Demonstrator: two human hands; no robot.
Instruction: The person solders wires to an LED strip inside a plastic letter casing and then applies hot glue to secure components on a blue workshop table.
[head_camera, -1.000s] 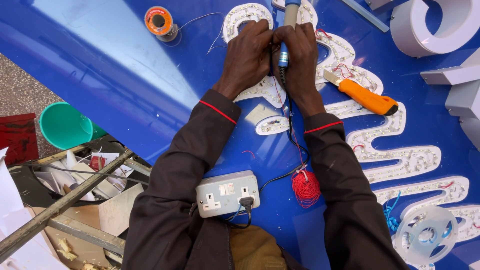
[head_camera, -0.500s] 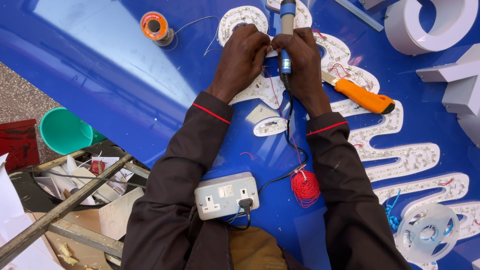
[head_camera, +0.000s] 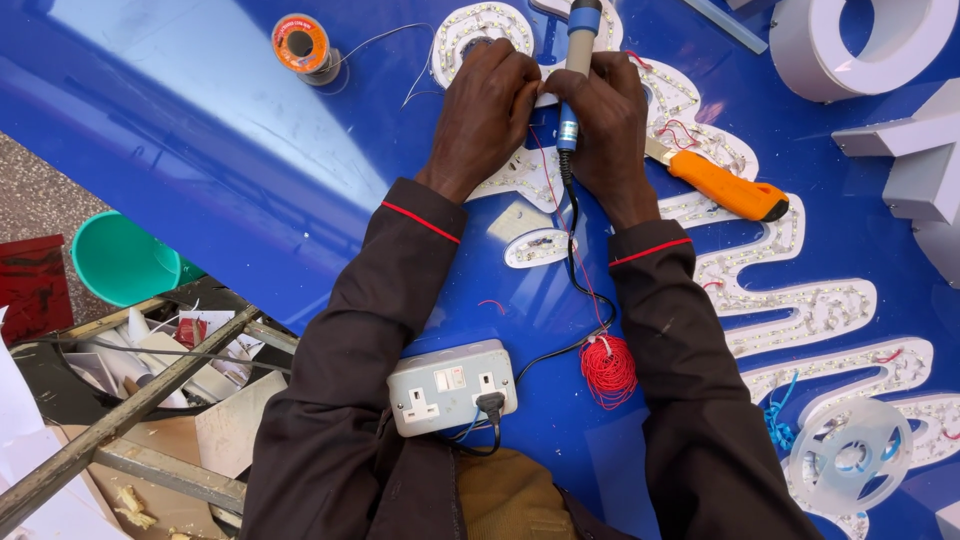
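head view, looking down on a glossy blue sign panel (head_camera: 200, 170). left hand (head_camera: 485, 110) and right hand (head_camera: 605, 120) meet knuckle to knuckle over a white cut-out letter studded with led modules (head_camera: 690, 110); both are curled tight, fingertips pinching something small between them (too hidden to tell what). a blue-handled soldering iron (head_camera: 578, 50) stands upright between the hands, resting against the right hand, its black cord running down to a grey double socket (head_camera: 450, 385) near the person's lap. just beside the right wrist lies an orange utility knife (head_camera: 725, 185). a coil of red wire (head_camera: 608, 370) sits beside the socket, a solder spool (head_camera: 302, 45) well left of the hands, a clear led-strip reel (head_camera: 850, 455) at lower right.
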